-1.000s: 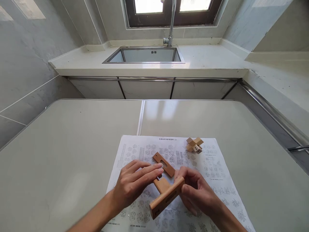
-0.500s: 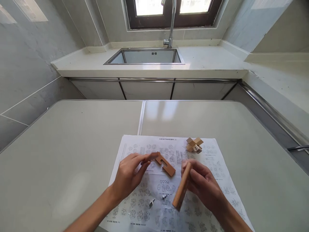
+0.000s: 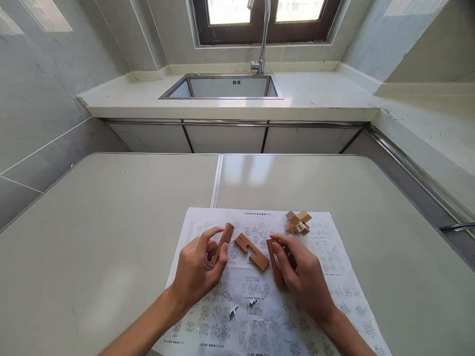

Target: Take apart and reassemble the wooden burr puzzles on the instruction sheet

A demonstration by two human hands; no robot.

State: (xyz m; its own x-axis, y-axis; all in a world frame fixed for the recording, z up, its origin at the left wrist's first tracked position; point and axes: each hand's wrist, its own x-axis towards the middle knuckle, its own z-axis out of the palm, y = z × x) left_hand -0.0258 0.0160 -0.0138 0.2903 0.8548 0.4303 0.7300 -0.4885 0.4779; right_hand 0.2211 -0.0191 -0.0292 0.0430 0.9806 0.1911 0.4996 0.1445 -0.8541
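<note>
My left hand [image 3: 200,264] is closed, pinching a notched wooden puzzle piece [image 3: 224,240] between thumb and fingers, tilted above the printed sheet [image 3: 260,314]. Between the hands, a second wooden puzzle piece [image 3: 253,252] with a hooked cut-out lies flat on the paper. The thumb and fingers of my right hand [image 3: 302,272] grip a third wooden puzzle piece [image 3: 273,259] with a slot in it, close over the sheet. Whether that piece rests on the paper I cannot tell; my fingers cover part of it.
A small assembled burr puzzle [image 3: 298,222] of lighter wood stands at the sheet's upper right. Small tears show in the paper. The pale table [image 3: 111,222] has a seam down its middle. Beyond it are a counter [image 3: 315,89] with a sink [image 3: 230,88] and a tap [image 3: 264,39].
My left hand has drawn back left from the middle piece and now shows a piece tilted upright. My right hand has turned and lowered its piece toward the paper. The middle piece stays put.
</note>
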